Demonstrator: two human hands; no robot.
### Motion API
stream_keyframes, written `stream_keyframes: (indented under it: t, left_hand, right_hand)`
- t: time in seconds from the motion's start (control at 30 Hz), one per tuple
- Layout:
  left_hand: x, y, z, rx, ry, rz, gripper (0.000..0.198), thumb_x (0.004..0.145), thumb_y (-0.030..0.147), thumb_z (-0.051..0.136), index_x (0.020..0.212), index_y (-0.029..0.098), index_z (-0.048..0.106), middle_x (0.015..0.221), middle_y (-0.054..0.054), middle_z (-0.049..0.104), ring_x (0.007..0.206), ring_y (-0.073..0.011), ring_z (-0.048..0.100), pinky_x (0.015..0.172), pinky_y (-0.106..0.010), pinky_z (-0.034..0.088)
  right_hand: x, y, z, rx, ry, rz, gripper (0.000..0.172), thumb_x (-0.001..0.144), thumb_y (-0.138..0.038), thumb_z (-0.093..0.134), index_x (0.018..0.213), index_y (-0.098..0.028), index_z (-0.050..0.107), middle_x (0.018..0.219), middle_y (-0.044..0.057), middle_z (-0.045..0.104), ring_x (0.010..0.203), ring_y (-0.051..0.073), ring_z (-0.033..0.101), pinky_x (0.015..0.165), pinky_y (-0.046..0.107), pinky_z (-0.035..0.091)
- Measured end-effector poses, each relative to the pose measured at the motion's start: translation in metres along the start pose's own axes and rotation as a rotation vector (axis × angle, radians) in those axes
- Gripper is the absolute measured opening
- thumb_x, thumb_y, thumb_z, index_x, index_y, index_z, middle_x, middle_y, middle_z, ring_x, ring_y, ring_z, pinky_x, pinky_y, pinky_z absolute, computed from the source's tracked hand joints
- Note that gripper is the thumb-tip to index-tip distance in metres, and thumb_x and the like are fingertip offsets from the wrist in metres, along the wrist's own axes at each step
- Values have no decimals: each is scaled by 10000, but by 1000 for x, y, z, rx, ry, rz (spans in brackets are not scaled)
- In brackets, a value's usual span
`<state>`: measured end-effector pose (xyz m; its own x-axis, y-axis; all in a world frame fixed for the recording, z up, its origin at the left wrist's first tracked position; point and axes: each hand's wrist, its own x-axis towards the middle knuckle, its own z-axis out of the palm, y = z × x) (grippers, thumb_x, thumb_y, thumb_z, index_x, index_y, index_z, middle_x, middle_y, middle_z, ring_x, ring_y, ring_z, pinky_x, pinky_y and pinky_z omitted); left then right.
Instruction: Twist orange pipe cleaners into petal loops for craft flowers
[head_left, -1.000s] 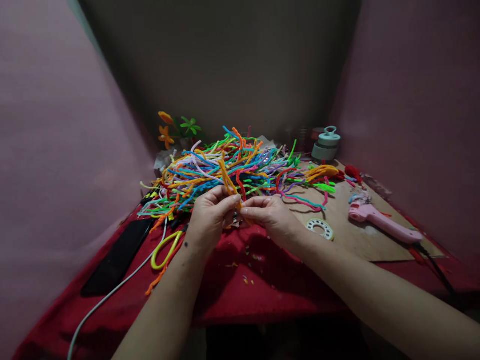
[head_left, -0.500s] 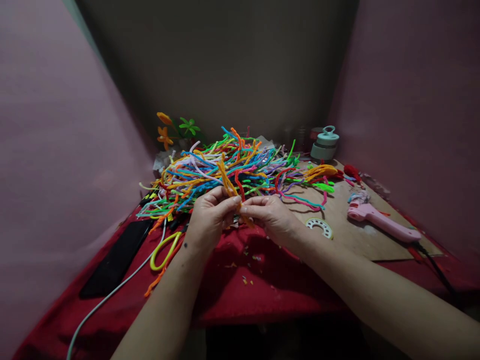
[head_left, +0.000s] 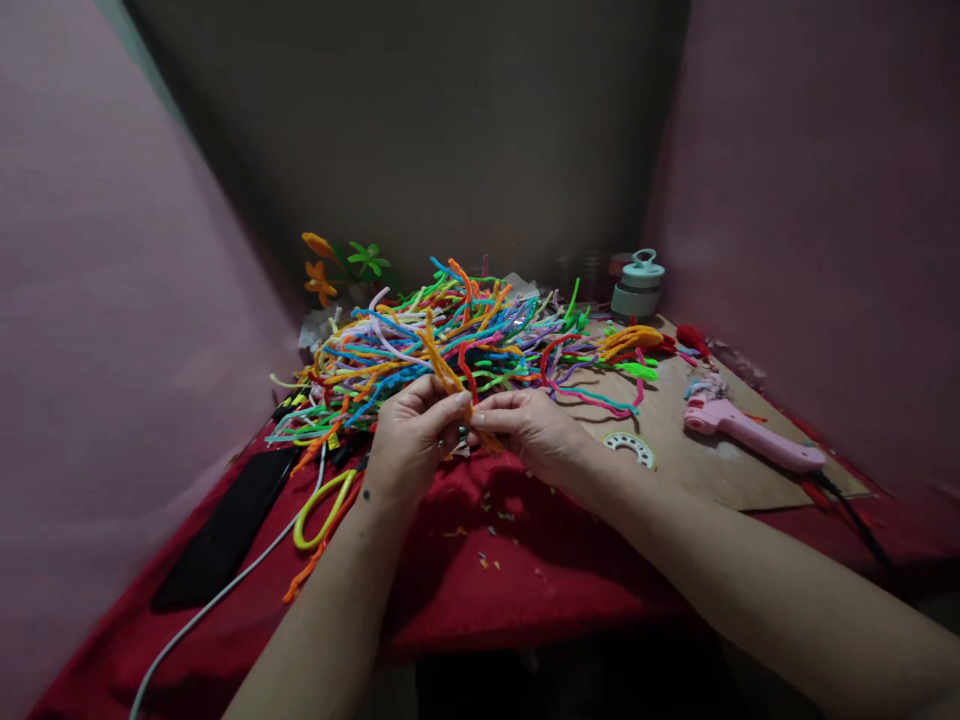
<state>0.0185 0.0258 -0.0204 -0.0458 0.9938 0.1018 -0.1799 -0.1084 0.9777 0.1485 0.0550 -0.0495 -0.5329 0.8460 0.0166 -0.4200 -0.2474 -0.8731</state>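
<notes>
My left hand (head_left: 411,435) and my right hand (head_left: 531,427) meet fingertip to fingertip over the red cloth (head_left: 480,570), both pinched on an orange pipe cleaner (head_left: 442,368) that rises from between them. Just behind the hands lies a big tangled heap of pipe cleaners (head_left: 450,335) in many colours. What the fingers do at the pinch is partly hidden.
A pink glue gun (head_left: 746,430) with a black cord lies on a cardboard sheet (head_left: 720,465) at the right. A white ring piece (head_left: 631,447) sits by my right wrist. Yellow-handled scissors (head_left: 324,507), a black phone (head_left: 225,525) and a white cable (head_left: 217,595) lie at the left. Tape rolls (head_left: 636,287) and pipe-cleaner flowers (head_left: 337,265) stand at the back.
The view has shifted a little, so everything sits slightly left and higher. Both hands keep their pinch on the orange pipe cleaner, with only small finger movement.
</notes>
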Motion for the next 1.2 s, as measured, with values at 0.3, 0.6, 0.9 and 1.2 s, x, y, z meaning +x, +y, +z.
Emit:
stream_keyframes:
  t: [0.3, 0.6, 0.9, 1.2]
  left_hand:
    - [3, -4, -3, 75, 11, 50, 159, 653, 212, 691, 772, 160, 599, 569, 52, 525, 424, -33, 426, 400, -142, 331]
    - [0, 2, -2, 265, 46, 18, 207, 676, 327, 678, 686, 153, 568, 452, 45, 518, 336, -58, 404, 327, -161, 288]
    - [4, 5, -18, 650, -141, 442, 153, 745, 256, 617, 862, 215, 706, 828, -36, 642, 735, -146, 592, 643, -222, 461]
    - [-6, 10, -25, 1638, -130, 875, 219, 863, 232, 453, 922, 242, 664, 768, -28, 616, 662, -132, 552, 545, -229, 339]
  right_hand:
    - [0, -3, -1, -47, 17, 40, 227, 532, -281, 748, 602, -110, 617, 523, 13, 595, 432, 78, 459, 430, 223, 282]
    - [1, -3, 2, -37, 143, 28, 223, 530, -282, 729, 593, -126, 583, 478, -13, 559, 373, 63, 420, 368, 204, 246]
    - [5, -5, -9, -178, -15, -25, 191, 563, -265, 693, 540, -130, 560, 438, -23, 530, 345, 48, 356, 366, 204, 213]
    - [4, -12, -8, -318, -31, -67, 167, 596, -230, 627, 479, -134, 556, 379, -43, 453, 346, 47, 304, 393, 227, 183]
